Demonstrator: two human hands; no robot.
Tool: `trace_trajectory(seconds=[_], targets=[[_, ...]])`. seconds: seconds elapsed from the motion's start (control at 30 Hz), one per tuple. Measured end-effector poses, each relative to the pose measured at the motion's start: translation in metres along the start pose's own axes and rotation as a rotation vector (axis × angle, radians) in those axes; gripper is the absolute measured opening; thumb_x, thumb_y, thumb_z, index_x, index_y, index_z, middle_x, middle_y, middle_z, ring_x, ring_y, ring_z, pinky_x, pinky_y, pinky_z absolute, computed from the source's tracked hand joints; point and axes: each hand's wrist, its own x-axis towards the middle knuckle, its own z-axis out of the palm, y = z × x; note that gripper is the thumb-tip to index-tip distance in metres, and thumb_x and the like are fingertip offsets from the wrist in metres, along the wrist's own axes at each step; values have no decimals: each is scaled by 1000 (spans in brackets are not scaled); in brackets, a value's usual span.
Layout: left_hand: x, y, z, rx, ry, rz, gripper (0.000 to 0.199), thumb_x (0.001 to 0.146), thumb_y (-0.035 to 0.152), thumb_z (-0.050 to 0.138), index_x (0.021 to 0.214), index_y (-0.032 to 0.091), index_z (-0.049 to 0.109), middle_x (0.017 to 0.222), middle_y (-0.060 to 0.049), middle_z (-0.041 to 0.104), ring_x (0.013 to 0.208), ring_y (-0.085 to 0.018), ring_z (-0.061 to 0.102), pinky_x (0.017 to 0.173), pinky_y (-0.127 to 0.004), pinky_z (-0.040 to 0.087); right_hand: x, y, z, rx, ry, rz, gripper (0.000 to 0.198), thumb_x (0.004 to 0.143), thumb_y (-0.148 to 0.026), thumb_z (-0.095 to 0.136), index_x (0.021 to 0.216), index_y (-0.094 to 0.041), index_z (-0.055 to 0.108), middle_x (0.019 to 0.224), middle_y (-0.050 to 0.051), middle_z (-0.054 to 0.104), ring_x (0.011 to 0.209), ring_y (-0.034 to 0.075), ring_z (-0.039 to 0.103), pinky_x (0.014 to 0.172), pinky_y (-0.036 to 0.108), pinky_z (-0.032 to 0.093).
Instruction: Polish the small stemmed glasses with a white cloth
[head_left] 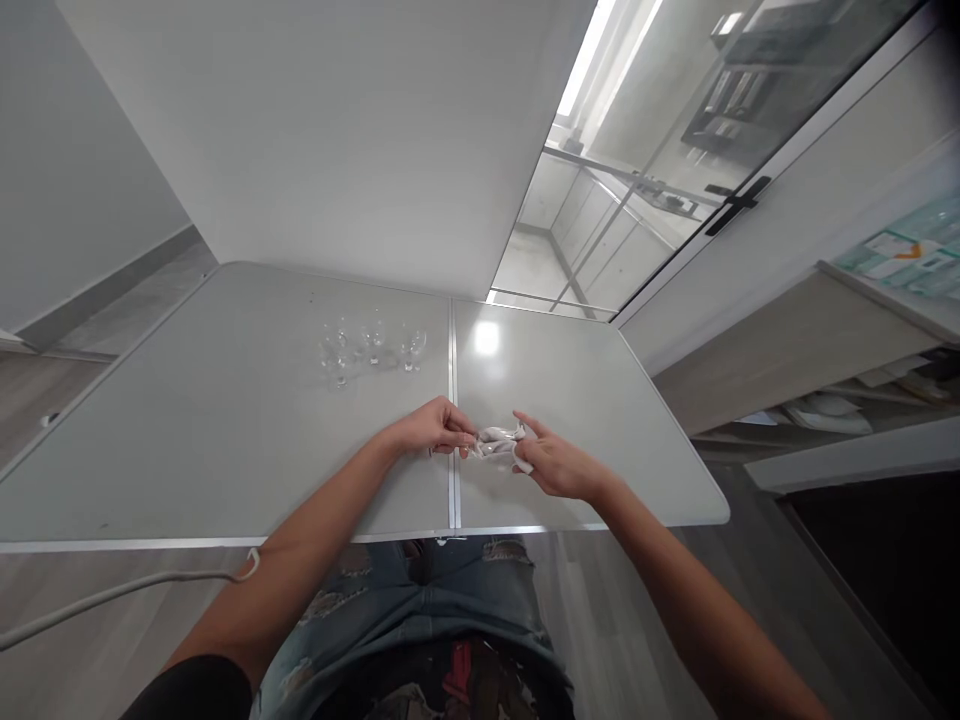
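Here, left hand (435,428) opposite right hand (559,465)

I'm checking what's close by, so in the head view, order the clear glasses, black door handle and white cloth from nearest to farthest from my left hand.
1. White cloth: just right of your left hand.
2. Clear glasses: ahead and leftward, on the tabletop.
3. Black door handle: far right, past the tabletop.

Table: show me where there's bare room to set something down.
The table has a wide bare patch left of the clear glasses, and another between the right hand and the right edge. It's crowded at the glass cluster and beside the central seam, where the left hand and white cloth are.
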Motion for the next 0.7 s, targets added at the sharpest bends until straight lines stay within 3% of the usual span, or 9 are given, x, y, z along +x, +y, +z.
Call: trace_trajectory(seconds=[0.1,0.2,0.27,0.37,0.43,0.5,0.57,0.7], targets=[[0,2,-1,-259,-28,-102,40,74,43,84,88,6,77,69,-8,65,44,-3,33,44,-21,23,5,4,-21,-273,-49,-136,26,98,-11,39,81,-26,52,73,-5,55,66,15,53,125,61,20],[4,1,5,-402,1,-93,44,73,46,85,87,6,75,68,-6,62,42,-1,30,43,-20,20,10,13,-15,-305,150,-138,24,97,-11,43,80,-26,52,74,-4,55,71,16,57,122,62,26],[8,-2,11,-409,91,-24,46,72,48,85,85,6,74,68,-6,62,42,-1,33,43,-20,20,14,16,4,-212,420,-47,18,96,-16,49,81,-26,48,75,-3,51,76,18,59,114,59,37],[13,-6,15,-353,226,74,48,71,52,84,81,6,74,69,-7,65,42,-4,39,42,-21,24,22,13,34,61,835,233,20,98,-31,56,84,-26,43,78,-2,44,73,18,52,85,42,51],[13,-8,13,-317,257,107,50,71,53,84,80,6,75,68,-8,66,42,-4,40,42,-22,26,28,5,42,302,920,370,26,98,-40,57,84,-26,41,77,-3,39,69,17,45,71,34,46],[10,-9,8,-289,242,117,50,71,53,85,83,5,77,67,-9,68,42,-4,40,42,-22,27,32,-3,35,517,843,392,31,96,-45,60,82,-26,41,74,-3,37,67,16,40,66,31,40],[7,-9,3,-259,200,115,48,71,49,86,91,5,78,67,-11,70,43,-5,39,43,-22,28,32,-10,17,642,669,373,34,93,-48,64,79,-25,43,72,-3,39,67,16,39,66,31,38],[6,-12,1,-206,127,104,47,71,42,87,101,6,79,72,-14,73,45,-5,41,45,-22,32,24,-15,-24,536,320,372,33,91,-46,69,76,-24,48,72,-1,48,67,17,42,65,31,37]])
